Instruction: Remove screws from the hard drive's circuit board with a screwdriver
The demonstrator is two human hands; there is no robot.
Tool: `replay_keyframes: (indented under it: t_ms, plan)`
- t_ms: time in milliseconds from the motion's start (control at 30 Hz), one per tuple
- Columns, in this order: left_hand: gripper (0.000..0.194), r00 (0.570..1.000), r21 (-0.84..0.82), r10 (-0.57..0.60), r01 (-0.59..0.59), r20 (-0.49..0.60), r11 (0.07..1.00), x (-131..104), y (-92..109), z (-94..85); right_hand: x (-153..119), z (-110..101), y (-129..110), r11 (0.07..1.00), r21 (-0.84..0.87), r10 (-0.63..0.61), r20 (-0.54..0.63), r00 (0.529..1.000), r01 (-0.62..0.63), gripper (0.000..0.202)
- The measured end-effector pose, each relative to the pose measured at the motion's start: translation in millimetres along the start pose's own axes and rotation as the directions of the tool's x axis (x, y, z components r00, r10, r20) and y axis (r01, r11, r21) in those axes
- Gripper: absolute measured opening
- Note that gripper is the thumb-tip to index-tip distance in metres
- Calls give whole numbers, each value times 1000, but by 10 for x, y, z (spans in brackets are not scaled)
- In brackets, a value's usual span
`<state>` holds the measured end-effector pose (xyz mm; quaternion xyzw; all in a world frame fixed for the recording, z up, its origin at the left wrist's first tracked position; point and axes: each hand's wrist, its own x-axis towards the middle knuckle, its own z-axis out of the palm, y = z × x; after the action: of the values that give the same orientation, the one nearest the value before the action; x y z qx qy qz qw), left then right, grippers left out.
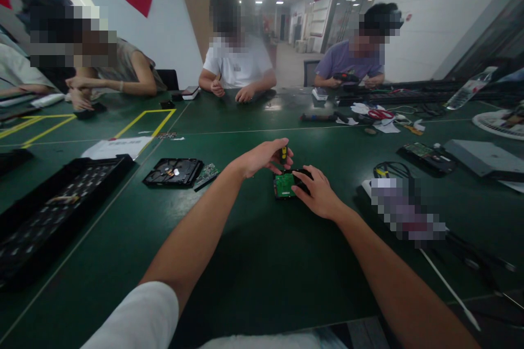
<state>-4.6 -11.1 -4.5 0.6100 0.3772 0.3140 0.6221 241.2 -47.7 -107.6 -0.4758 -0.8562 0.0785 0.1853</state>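
- Left hand (271,158): pinches an upright black-and-yellow tool (284,154); tip contact cannot be told.
- Right hand (317,192): fingers spread, touching the green-topped device (284,186).
- Green-topped device: on the table (262,267), at the right hand's fingertips.
- Black case (186,173): left of the left hand, apart.

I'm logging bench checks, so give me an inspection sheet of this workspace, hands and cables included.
Surface: dark green glossy tabletop, thin yellow lines toward the left.
Job's things: green rectangular circuit board; black-and-yellow tool handle, tip unclear.
Clutter: black rectangular tray at left; clear plastic bottle at far right.
Hands: left hand grips the handle; right hand touches the board.
Cables: black coiled cable, right of the hands.
Surroundings: person in white shirt across the table; others nearby.
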Motion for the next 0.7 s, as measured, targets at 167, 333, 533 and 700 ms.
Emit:
replay_keyframes:
  t_ms: [167,333,533,700]
  plan:
    - [62,1000,40,-22,22,-3,999,-17,16,-40,-5,-8,0,1000,5,10,17,1000,-10,58]
    - [65,999,67,-37,36,24,997,-44,56,-55,-3,-4,7,1000,10,19,16,1000,-19,59]
    - [67,998,104,-49,45,33,994,-77,72,-72,-3,-7,-3,1000,10,20,12,1000,-20,58]
    - [69,998,144,-38,29,57,989,-100,91,-86,-8,-40,-26,1000,12,28,32,999,-28,57]
